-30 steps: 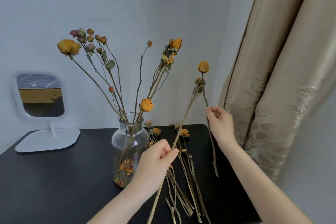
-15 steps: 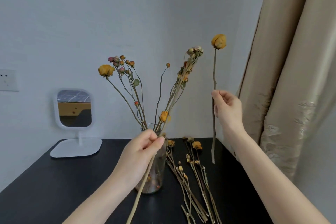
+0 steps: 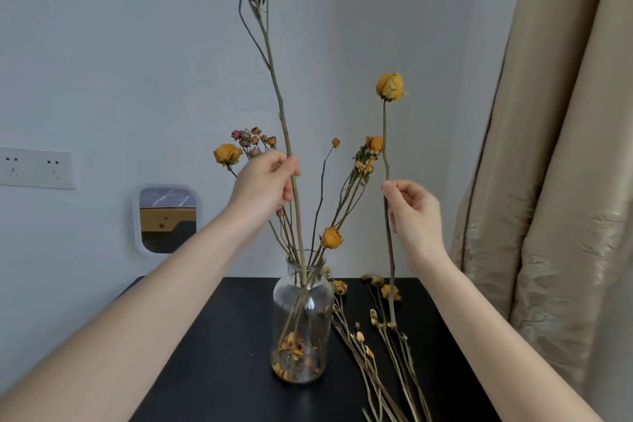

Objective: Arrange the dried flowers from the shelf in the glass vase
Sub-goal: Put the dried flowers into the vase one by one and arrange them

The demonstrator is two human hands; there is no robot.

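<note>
Both forearms are raised. The left hand [image 3: 263, 181] pinches a tall dried stem [image 3: 281, 113]. The right hand [image 3: 416, 212] pinches a rose stem [image 3: 384, 140].

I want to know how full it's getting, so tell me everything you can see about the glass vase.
The glass vase is clear and bottle-shaped, with a narrow neck above a wider body. It stands upright on the black table. Several dried flowers fan out of it, and fallen petals lie at its bottom. The long stem pinched by the left hand reaches into the neck. Neither hand touches the glass.
</note>
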